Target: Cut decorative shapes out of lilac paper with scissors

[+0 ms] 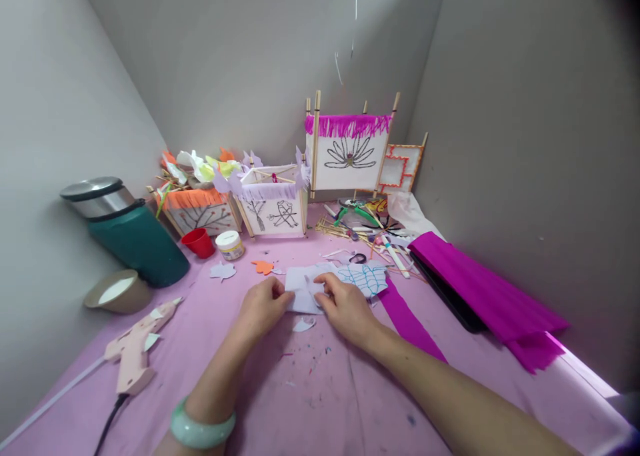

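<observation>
A pale lavender sheet of paper (pixel 299 281) lies between my two hands near the middle of the table. My left hand (pixel 265 306) pinches its left edge. Over its right side, my right hand (pixel 345 309) pinches a small pale piece of paper (pixel 312 288) between thumb and fingers. Just right of that hand lies a pale sheet with blue drawn lines (pixel 363 277). A small cut paper shape (pixel 304 324) sits on the table in front of the sheet. An orange paper cutout (pixel 263 267) and a lavender leaf-shaped cutout (pixel 223 271) lie beyond my left hand.
A pink glue gun (pixel 135 349), green bottle (pixel 137 243), red cup (pixel 198 243) and white jar (pixel 230 245) stand or lie left. Decorated paper lanterns (pixel 350 169) stand behind. Green-handled pliers (pixel 357 211), sticks and markers clutter the back right. Magenta paper (pixel 480 283) lies at right.
</observation>
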A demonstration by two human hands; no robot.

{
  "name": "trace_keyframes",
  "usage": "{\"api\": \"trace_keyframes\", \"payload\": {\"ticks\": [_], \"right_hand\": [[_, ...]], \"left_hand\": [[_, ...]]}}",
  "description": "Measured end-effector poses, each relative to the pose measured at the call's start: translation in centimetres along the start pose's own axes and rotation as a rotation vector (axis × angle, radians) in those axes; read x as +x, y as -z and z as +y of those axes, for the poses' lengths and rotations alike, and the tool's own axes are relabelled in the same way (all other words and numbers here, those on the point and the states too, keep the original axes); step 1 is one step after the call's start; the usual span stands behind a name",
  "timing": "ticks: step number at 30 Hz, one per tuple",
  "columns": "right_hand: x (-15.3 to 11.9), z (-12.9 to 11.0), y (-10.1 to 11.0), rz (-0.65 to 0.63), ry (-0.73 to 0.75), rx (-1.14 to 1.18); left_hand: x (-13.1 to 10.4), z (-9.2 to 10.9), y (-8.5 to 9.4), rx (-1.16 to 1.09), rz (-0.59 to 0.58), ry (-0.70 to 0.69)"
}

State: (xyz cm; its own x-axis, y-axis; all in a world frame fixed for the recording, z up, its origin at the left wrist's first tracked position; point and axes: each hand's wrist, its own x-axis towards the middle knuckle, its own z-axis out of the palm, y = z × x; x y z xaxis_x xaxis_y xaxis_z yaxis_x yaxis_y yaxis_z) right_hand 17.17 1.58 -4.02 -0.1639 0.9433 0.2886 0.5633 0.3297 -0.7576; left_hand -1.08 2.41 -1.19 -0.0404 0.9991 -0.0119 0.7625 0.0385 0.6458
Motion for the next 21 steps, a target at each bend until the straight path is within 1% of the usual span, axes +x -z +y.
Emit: {"api": "trace_keyframes", "payload": {"ticks": [3,5,6,9,10,11,13,14,15,16,17,19,20,21], "right_hand": [[0.3,0.0,0.1,0.062,-0.049,0.264],[0.5,0.0,0.2,0.059,-0.085,0.431],[0.5,0.0,0.2,0.051,-0.103,0.486],[0.6,0.1,0.0,0.035,-0.157,0.553],[0.7,0.2,-0.2,0.03,-0.167,0.557],[0.7,0.3,-0.3,0.025,-0.174,0.559],[0.7,0.4,-0.4,0.017,-0.18,0.571],[0.8,0.4,-0.3,0.029,-0.175,0.581],[0.8,0.4,-0.2,0.063,-0.165,0.588],[0.8,0.4,0.0,0.12,-0.146,0.589],[0.8,0.3,0.2,0.196,-0.12,0.577],[0.9,0.3,0.6,0.357,-0.057,0.527],[0.9,0.3,0.8,0.414,-0.033,0.503],[0.9,0.4,0.9,0.447,-0.014,0.48]], "left_hand": [[-0.3,0.5,-0.1,-0.419,-0.042,0.064],[-0.6,0.8,-0.3,-0.678,-0.067,0.113],[-0.7,1.0,-0.4,-0.761,-0.091,0.126],[-1.1,1.6,-1.1,-0.885,-0.202,0.099],[-1.2,1.9,-1.5,-0.89,-0.233,0.079],[-1.3,2.1,-1.8,-0.869,-0.244,0.061],[-1.3,2.4,-2.3,-0.794,-0.219,0.066],[-1.2,2.4,-2.4,-0.745,-0.193,0.078],[-1.1,2.5,-2.3,-0.69,-0.143,0.075],[-1.1,2.4,-2.0,-0.627,-0.067,0.043],[-1.1,2.3,-1.6,-0.563,0.033,-0.024],[-1.2,2.0,-0.6,-0.437,0.272,-0.229],[-1.3,1.8,-0.1,-0.38,0.383,-0.333],[-1.5,1.6,0.4,-0.328,0.47,-0.421]]}}
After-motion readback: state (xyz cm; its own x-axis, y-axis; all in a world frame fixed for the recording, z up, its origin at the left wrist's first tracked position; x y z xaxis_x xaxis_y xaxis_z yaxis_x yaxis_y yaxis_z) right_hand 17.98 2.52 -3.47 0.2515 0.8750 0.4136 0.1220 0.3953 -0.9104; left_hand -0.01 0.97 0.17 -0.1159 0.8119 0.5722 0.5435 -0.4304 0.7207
